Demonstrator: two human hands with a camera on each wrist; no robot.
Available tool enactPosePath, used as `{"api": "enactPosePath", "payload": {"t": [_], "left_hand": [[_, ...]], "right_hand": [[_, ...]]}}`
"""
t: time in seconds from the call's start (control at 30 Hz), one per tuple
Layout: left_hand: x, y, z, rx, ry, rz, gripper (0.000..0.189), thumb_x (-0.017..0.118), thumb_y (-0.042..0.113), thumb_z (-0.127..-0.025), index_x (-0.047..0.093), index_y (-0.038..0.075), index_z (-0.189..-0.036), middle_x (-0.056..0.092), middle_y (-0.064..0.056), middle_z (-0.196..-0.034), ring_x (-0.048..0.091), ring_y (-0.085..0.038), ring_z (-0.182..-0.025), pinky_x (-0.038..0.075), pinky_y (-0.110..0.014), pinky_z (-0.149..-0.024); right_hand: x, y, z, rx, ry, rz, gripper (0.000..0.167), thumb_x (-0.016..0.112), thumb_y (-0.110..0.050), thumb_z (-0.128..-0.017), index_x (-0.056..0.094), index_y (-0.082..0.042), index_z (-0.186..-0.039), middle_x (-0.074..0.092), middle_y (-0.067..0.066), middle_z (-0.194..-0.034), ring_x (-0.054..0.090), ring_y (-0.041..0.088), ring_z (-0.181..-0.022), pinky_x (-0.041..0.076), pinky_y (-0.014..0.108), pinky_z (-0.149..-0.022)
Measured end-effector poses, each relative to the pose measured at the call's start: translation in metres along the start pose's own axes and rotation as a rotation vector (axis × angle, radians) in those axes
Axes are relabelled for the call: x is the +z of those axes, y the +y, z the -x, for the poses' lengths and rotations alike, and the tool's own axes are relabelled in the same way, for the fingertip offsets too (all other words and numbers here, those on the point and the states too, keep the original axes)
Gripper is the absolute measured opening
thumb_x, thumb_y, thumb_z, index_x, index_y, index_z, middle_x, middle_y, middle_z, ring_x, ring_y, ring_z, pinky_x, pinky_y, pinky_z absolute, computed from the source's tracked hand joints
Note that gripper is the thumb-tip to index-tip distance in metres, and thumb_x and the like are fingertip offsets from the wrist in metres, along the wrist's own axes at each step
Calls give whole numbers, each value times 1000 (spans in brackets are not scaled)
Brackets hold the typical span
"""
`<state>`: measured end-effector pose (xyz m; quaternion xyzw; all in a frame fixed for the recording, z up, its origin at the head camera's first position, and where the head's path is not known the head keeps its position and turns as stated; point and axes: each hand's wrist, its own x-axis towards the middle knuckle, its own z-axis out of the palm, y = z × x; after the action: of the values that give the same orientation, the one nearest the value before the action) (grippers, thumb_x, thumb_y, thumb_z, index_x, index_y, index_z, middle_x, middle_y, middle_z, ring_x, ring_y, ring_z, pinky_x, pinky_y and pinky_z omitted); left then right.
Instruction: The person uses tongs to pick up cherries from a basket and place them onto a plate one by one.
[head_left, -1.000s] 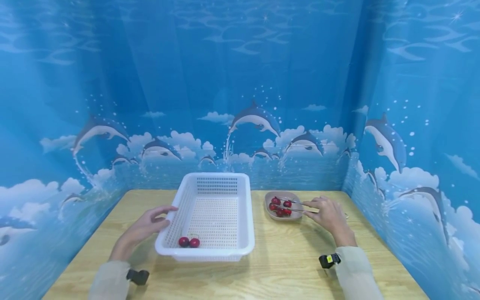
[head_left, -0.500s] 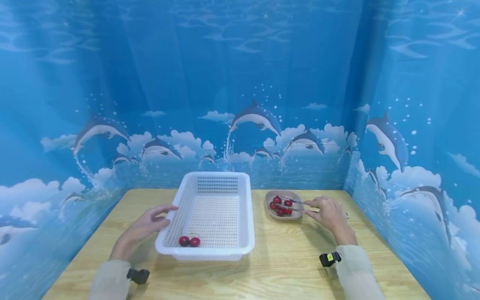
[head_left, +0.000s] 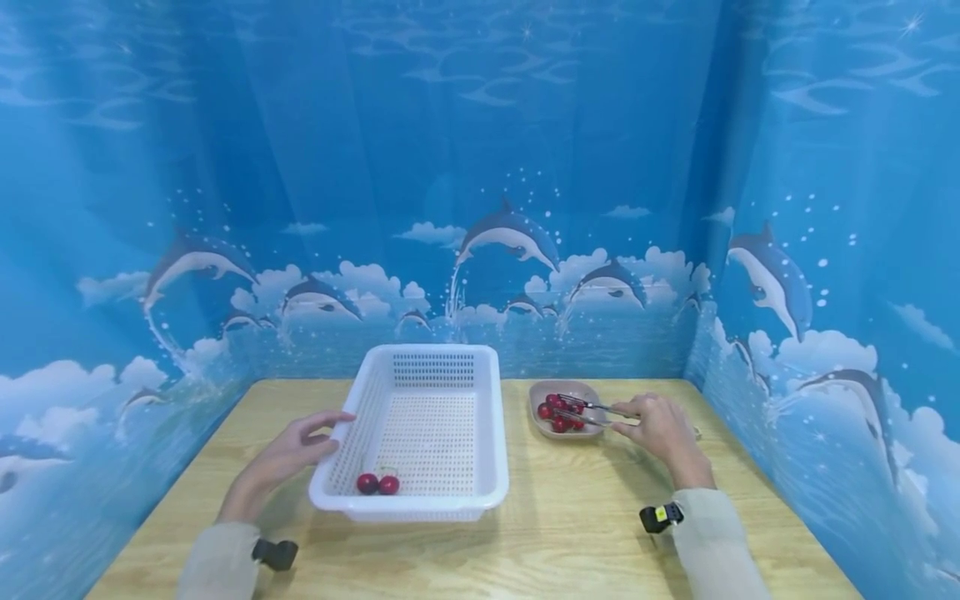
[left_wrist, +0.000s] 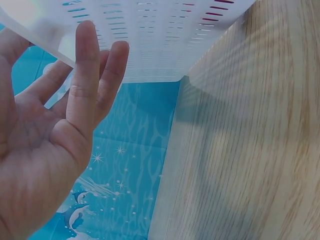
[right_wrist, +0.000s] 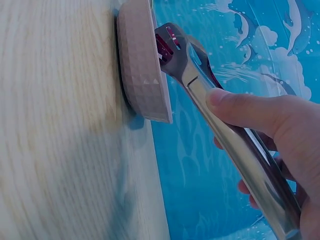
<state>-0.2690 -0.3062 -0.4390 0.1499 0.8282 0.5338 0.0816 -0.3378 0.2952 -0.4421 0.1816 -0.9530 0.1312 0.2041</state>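
Observation:
My left hand (head_left: pixel 300 446) holds the left rim of a white perforated plastic basket (head_left: pixel 491 433). In the left wrist view, fingers (left_wrist: pixel 86 65) of that hand lie up against the basket's outer wall (left_wrist: pixel 150 60). Two red cherries (head_left: pixel 388 485) with stems lie inside, in the near left corner. On the right, my right hand (head_left: pixel 660 429) grips metal tongs (right_wrist: pixel 235 145), the thumb along one arm. The tongs' ends reach into a small pinkish bowl (right_wrist: pixel 142 65) among several cherries (head_left: pixel 545 411). Whether a cherry sits between the tips is unclear.
Basket and bowl both stand on a light wood-grain table (head_left: pixel 562 517), the bowl right of the basket. A blue curtain (head_left: pixel 480 167) printed with dolphins closes off the back and sides.
The tongs have drawn back slightly to the right inside the bowl, and the cherries there have shifted a little. Left hand and basket keep their places.

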Motion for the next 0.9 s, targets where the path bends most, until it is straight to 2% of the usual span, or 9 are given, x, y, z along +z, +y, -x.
{"api": "enactPosePath", "payload": {"t": [0.13, 0.37, 0.43, 0.53, 0.67, 0.8, 0.9], "left_hand": [[0, 0, 0, -12, 5, 0, 54, 60, 23, -103, 45, 4, -152, 36, -31, -161, 55, -50, -135, 58, -55, -102], [-1, 3, 0, 16, -9, 19, 55, 60, 20, -103, 44, 1, -152, 34, -35, -160, 53, -54, -135, 59, -55, -100], [-1, 3, 0, 23, -11, 20, 55, 60, 20, -103, 43, 1, -152, 34, -35, -160, 54, -53, -134, 59, -54, -100], [-1, 2, 0, 33, -12, 19, 55, 59, 18, -103, 43, 0, -152, 35, -36, -159, 55, -53, -133, 60, -52, -99], [-1, 1, 0, 38, -11, 14, 54, 59, 18, -103, 43, 0, -152, 35, -36, -159, 55, -53, -133, 60, -51, -99], [-1, 1, 0, 38, -10, 8, 54, 59, 19, -103, 44, 0, -152, 34, -36, -160, 55, -53, -133, 60, -51, -99], [-1, 1, 1, 31, -10, 16, 55, 59, 19, -103, 43, 0, -152, 35, -36, -159, 56, -52, -133, 61, -48, -98]], "right_hand": [[0, 0, 1, 24, -11, 1, 31, 87, -30, -81, 82, -17, -108, 80, 11, -97, 57, 13, -64, 38, 27, -47], [-4, -2, 0, 28, -21, 3, 34, 87, -31, -81, 81, -17, -112, 80, 14, -100, 48, 10, -57, 34, 27, -45], [-6, -4, 0, 13, -15, 14, 37, 87, -31, -81, 80, -16, -114, 80, 15, -102, 51, 13, -58, 34, 26, -44], [-10, -6, -2, -23, 21, 52, 43, 88, -33, -79, 79, -15, -117, 79, 16, -103, 63, 22, -64, 37, 27, -44], [-13, -12, -4, -63, 85, 107, 50, 90, -36, -76, 78, -15, -119, 79, 15, -104, 71, 35, -84, 44, 31, -45], [-18, -21, -6, -87, 115, 108, 52, 91, -36, -75, 77, -16, -121, 79, 14, -106, 70, 34, -90, 50, 36, -48], [-23, -29, -7, -119, 133, 97, 53, 91, -37, -75, 77, -16, -121, 79, 13, -108, 68, 31, -87, 50, 36, -52]]}}
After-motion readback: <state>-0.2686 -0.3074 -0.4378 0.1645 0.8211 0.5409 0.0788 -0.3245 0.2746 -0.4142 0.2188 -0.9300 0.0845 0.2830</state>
